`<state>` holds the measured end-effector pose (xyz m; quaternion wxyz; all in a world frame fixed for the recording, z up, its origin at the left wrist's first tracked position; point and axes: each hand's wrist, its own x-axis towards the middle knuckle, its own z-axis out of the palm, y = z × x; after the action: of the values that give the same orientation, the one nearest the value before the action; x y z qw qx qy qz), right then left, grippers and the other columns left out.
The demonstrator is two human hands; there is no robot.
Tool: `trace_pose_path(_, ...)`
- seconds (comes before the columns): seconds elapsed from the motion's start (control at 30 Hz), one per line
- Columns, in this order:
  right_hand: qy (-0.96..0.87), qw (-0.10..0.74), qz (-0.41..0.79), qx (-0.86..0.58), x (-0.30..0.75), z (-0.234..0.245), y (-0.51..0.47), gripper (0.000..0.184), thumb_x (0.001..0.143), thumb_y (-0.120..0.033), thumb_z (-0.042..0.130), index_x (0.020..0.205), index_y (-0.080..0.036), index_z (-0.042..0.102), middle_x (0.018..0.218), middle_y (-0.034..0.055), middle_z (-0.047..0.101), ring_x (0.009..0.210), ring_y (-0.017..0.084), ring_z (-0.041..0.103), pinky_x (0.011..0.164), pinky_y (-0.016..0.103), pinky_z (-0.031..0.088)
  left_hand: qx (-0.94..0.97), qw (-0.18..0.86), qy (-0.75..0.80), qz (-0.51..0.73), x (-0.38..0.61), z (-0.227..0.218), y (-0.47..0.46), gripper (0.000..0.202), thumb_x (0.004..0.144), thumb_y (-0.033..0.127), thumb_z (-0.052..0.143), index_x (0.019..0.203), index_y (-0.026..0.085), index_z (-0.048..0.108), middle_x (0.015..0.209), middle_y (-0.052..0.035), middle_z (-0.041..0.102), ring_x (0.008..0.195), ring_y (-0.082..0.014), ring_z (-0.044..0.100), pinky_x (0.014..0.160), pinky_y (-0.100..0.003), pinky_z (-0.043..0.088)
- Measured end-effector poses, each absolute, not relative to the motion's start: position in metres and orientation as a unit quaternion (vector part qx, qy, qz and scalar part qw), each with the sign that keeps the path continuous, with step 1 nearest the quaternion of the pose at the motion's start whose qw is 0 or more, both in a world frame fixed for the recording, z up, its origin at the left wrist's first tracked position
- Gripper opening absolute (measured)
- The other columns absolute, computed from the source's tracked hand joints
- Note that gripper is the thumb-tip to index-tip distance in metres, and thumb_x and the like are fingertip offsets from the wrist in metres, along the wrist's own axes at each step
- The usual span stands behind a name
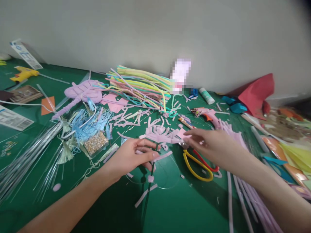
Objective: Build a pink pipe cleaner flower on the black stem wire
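Both busy | left hand (131,157) grips dark stem (148,191) | right hand (209,145) pinches pink strips (162,134) | barcode card (13,119) (print unreadable)

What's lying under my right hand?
Yellow-and-red-handled scissors on the green table, below the right hand; the hand mostly covers their blades.

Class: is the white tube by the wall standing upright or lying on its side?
Lying on its side: the tube rests lengthwise, flat on the green table.
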<state>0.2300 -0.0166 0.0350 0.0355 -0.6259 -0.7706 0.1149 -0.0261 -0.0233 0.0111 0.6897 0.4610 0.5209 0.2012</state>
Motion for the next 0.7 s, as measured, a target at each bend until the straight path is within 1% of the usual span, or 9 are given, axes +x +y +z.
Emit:
trace_pose_path(0.07, -0.702, 0.160, 0.293, -0.629, 0.218, 0.043, -0.010, 0.041, 0.095, -0.054, 0.045, 0.102, -0.022, 0.069, 0.094, 0.0069, 0.076, 0.076, 0.019, 0.071, 0.067, 0.029, 0.052, 0.465, 0.692, 0.514, 0.203, -0.025, 0.012, -0.024, 0.029, 0.077, 0.034, 0.078, 0.098, 0.016, 0.069, 0.075, -0.0013, 0.074, 0.058, -0.0143, 0.070, 0.063, -0.025, 0.057)
trace_pose_path(0.1, -0.669, 0.204, 0.379, -0.606, 0.211, 0.045, -0.008, 0.044, 0.091, -0.059, 0.049, 0.102, -0.021, 0.069, 0.098, 0.0078, 0.075, 0.085, 0.020, 0.071, 0.071, 0.028, 0.053, 0.465, 0.694, 0.510, 0.204, -0.025, 0.013, -0.025, 0.028, 0.077, 0.034, 0.078, 0.096, 0.017, 0.070, 0.075, -0.0015, 0.074, 0.059, -0.0148, 0.070, 0.064, -0.025, 0.057)
trace_pose_path(0.17, -0.600, 0.239, 0.512, -0.566, 0.198, 0.042, -0.005, 0.045, 0.084, -0.061, 0.061, 0.102, -0.021, 0.068, 0.107, 0.0081, 0.073, 0.097, 0.021, 0.068, 0.076, 0.028, 0.054, 0.466, 0.695, 0.507, 0.207, -0.024, 0.014, -0.026, 0.026, 0.076, 0.034, 0.079, 0.094, 0.017, 0.070, 0.075, -0.0016, 0.074, 0.064, -0.0160, 0.071, 0.066, -0.026, 0.056)
trace_pose_path(0.23, -0.539, 0.256, 0.591, -0.543, 0.188, 0.035, -0.006, 0.041, 0.078, -0.056, 0.070, 0.100, -0.021, 0.068, 0.101, 0.0064, 0.071, 0.092, 0.019, 0.066, 0.074, 0.027, 0.053, 0.472, 0.688, 0.511, 0.209, -0.025, 0.015, -0.026, 0.026, 0.075, 0.034, 0.080, 0.092, 0.017, 0.070, 0.075, -0.0020, 0.074, 0.069, -0.0173, 0.071, 0.070, -0.027, 0.056)
trace_pose_path(0.33, -0.482, 0.288, 0.639, -0.525, 0.181, 0.023, -0.008, 0.032, 0.073, -0.046, 0.077, 0.085, -0.019, 0.067, 0.081, 0.0011, 0.065, 0.072, 0.012, 0.060, 0.065, 0.024, 0.048, 0.489, 0.677, 0.512, 0.200, -0.029, 0.014, -0.025, 0.026, 0.074, 0.036, 0.080, 0.090, 0.017, 0.072, 0.082, -0.0034, 0.074, 0.076, -0.0185, 0.070, 0.075, -0.028, 0.055)
trace_pose_path(0.4, -0.476, 0.291, 0.648, -0.518, 0.179, 0.021, -0.010, 0.029, 0.073, -0.043, 0.078, 0.079, -0.018, 0.066, 0.073, -0.0012, 0.062, 0.066, 0.010, 0.056, 0.062, 0.023, 0.044, 0.490, 0.685, 0.495, 0.212, -0.032, 0.013, -0.024, 0.027, 0.075, 0.038, 0.080, 0.093, 0.019, 0.073, 0.089, -0.0029, 0.074, 0.082, -0.0178, 0.069, 0.076, -0.027, 0.054)
trace_pose_path(0.47, -0.483, 0.276, 0.655, -0.511, 0.177, 0.022, -0.011, 0.027, 0.074, -0.042, 0.077, 0.078, -0.017, 0.067, 0.071, -0.0013, 0.062, 0.065, 0.010, 0.055, 0.063, 0.023, 0.043, 0.485, 0.691, 0.480, 0.238, -0.035, 0.013, -0.023, 0.029, 0.077, 0.039, 0.079, 0.098, 0.021, 0.073, 0.091, -0.0010, 0.073, 0.082, -0.0155, 0.067, 0.075, -0.024, 0.053)
trace_pose_path(0.53, -0.497, 0.257, 0.658, -0.504, 0.176, 0.023, -0.013, 0.025, 0.074, -0.041, 0.077, 0.080, -0.018, 0.068, 0.074, -0.0009, 0.064, 0.067, 0.010, 0.054, 0.064, 0.023, 0.043, 0.477, 0.689, 0.479, 0.260, -0.036, 0.014, -0.022, 0.030, 0.078, 0.041, 0.078, 0.099, 0.021, 0.072, 0.088, 0.0004, 0.071, 0.077, -0.0128, 0.065, 0.070, -0.021, 0.052)
trace_pose_path(0.7, -0.539, 0.222, 0.634, -0.509, 0.174, 0.026, -0.014, 0.022, 0.079, -0.040, 0.071, 0.083, -0.019, 0.069, 0.075, -0.0016, 0.063, 0.068, 0.011, 0.054, 0.065, 0.025, 0.042, 0.467, 0.692, 0.481, 0.269, -0.034, 0.015, -0.023, 0.026, 0.081, 0.041, 0.076, 0.091, 0.018, 0.069, 0.079, 0.0019, 0.067, 0.062, -0.0082, 0.059, 0.063, -0.020, 0.050)
